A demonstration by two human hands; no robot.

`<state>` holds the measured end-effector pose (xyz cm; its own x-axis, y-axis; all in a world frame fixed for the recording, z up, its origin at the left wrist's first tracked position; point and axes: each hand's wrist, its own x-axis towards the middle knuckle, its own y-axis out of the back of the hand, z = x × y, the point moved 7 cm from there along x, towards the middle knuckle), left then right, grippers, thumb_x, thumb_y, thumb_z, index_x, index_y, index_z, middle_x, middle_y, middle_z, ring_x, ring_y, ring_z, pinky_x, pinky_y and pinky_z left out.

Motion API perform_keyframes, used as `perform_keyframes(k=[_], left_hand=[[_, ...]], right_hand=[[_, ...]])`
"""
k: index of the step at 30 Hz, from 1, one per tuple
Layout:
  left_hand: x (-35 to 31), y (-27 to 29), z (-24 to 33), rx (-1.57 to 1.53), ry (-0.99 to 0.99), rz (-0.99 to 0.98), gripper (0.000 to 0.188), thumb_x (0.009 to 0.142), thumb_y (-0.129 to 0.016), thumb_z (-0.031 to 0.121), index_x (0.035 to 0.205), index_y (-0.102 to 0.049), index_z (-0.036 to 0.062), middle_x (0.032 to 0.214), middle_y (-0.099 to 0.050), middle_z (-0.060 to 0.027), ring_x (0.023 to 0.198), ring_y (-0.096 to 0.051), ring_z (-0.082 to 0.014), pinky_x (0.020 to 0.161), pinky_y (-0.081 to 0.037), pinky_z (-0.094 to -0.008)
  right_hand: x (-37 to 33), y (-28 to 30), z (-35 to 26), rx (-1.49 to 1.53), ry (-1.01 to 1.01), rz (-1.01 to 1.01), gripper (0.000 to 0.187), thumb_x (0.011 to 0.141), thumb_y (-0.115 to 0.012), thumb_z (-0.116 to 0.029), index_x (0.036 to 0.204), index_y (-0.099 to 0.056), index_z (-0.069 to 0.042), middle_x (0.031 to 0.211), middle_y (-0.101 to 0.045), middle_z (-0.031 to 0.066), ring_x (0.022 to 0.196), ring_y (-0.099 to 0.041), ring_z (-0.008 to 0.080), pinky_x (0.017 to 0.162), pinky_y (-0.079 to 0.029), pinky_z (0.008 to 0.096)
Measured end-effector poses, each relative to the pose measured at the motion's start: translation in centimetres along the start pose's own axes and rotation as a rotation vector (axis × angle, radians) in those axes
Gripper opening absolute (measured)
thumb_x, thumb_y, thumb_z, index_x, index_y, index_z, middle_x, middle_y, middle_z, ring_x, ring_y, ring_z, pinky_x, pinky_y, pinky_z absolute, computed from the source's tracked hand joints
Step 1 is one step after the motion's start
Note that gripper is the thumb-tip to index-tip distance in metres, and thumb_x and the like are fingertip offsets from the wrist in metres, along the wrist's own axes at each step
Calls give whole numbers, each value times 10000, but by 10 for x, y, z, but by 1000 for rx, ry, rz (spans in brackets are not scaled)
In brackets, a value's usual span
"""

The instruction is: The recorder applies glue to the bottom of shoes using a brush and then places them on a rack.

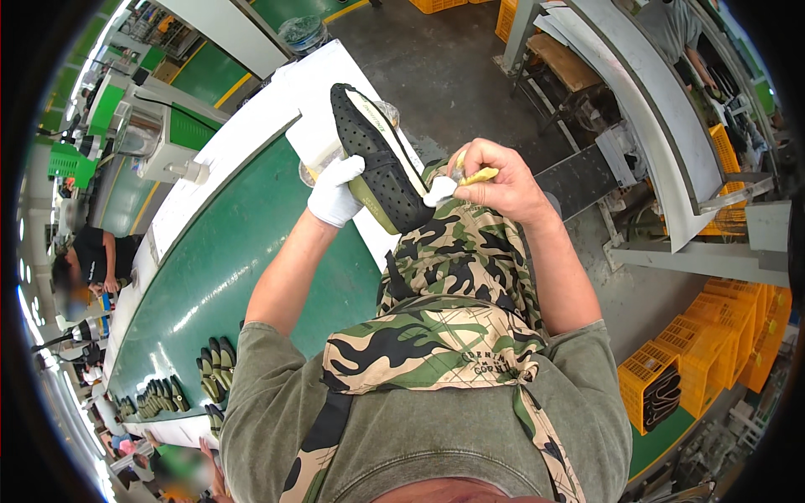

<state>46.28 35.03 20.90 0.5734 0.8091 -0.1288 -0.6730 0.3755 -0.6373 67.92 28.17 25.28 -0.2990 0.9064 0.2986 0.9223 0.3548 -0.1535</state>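
Observation:
My left hand (337,193), in a white glove, is closed on a black perforated shoe (387,174) with an olive sole. The shoe is tilted on its side, toe pointing away from me and heel toward me, and its pale insole shows along the opening. My right hand (507,180), bare, pinches a yellow-handled tool (480,176) with a rounded white end (439,191). That white end lies at the shoe's heel, by the rim of the opening. Whether it is a brush or a wrapped swab I cannot tell.
A green conveyor belt (226,260) curves along my left, with several shoes (216,365) on it. A white board (323,71) lies beyond the shoe. Yellow crates (650,381) stand at the right. A metal-framed bench (662,109) is at the far right. Other people work nearby.

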Motion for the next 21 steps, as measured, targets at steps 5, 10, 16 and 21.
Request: perform_keyframes(k=[5, 10, 16, 21], left_hand=[[5, 14, -4, -64, 2, -9, 728, 768, -766, 174, 1421, -472, 48, 1313, -613, -118, 1204, -604, -280, 1071, -489, -430], [6, 8, -4, -70, 1, -9, 826, 762, -783, 239, 1465, -403, 31, 1382, -559, -133, 1255, -565, -298, 1103, -459, -434], [45, -40, -17, 10, 93, -83, 789, 799, -788, 201, 1460, -402, 11, 1381, -563, -164, 1301, -541, -347, 1143, -418, -474], [124, -70, -56, 132, 250, -80, 636, 795, -747, 48, 1379, -500, -7, 1319, -616, -146, 1236, -593, -309, 1104, -456, -447]], right_hand=[[1, -1, 9, 10, -55, 62, 261, 810, -783, -19, 845, -528, -64, 976, -635, 84, 907, -565, 113, 802, -464, 270], [-6, 34, 29, -43, -66, 232, 246, 816, -776, -14, 863, -540, -61, 964, -631, 52, 876, -560, 98, 775, -467, 257], [-50, 114, 86, 251, -39, 641, 252, 801, -766, -6, 866, -538, -92, 883, -610, 6, 816, -565, 95, 754, -465, 266], [-110, 175, 165, 481, -118, 908, 242, 839, -740, -1, 872, -530, -115, 842, -588, -9, 758, -591, 111, 664, -478, 283]])
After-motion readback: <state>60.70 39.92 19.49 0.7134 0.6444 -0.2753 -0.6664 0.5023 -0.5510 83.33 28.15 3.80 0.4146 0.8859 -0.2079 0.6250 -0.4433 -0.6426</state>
